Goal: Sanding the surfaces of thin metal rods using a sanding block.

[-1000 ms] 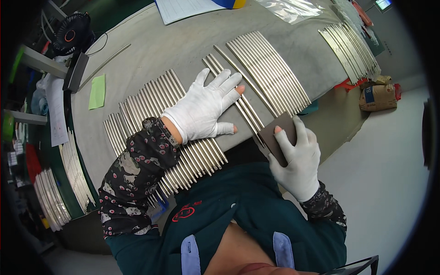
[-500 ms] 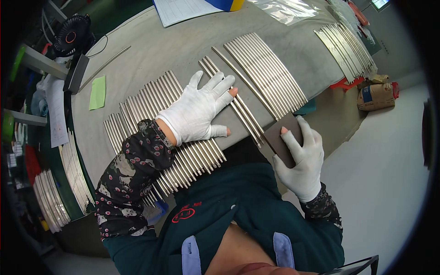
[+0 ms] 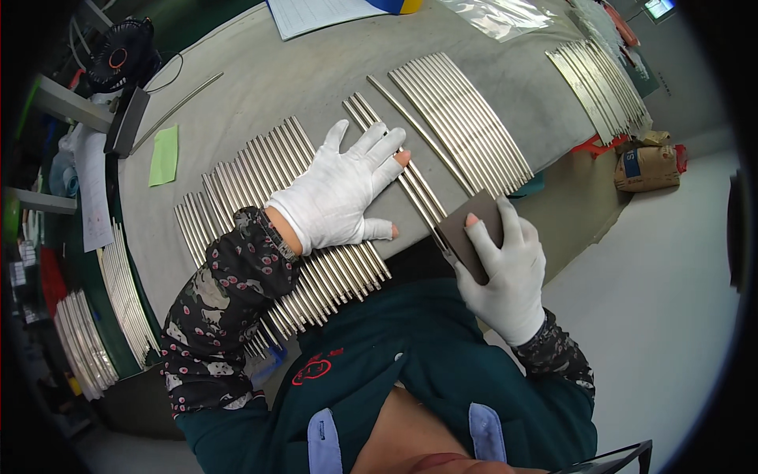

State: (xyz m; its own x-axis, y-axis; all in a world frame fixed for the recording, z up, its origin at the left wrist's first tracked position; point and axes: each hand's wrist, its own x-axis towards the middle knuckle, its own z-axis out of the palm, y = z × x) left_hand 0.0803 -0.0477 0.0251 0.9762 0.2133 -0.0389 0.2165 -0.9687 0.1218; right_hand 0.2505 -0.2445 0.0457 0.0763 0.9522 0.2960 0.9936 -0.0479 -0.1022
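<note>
- Grey worktop (image 3: 253,87), curved by the lens, carries rows of metal rods.
- Gloved right hand (image 3: 509,272) grips a dark brown block (image 3: 454,235) at the near ends of a few loose rods (image 3: 422,197).
- Gloved left hand (image 3: 335,193) lies palm down, fingers spread, its fingertips over those loose rods.
- Under and beside the left wrist runs a long rod row (image 3: 339,276).
- Right of the loose rods: a single rod (image 3: 418,129), then a tight row (image 3: 462,118).
- Farther off: green slip (image 3: 163,158), clear plastic bag (image 3: 501,16), black fan (image 3: 118,55).
</note>
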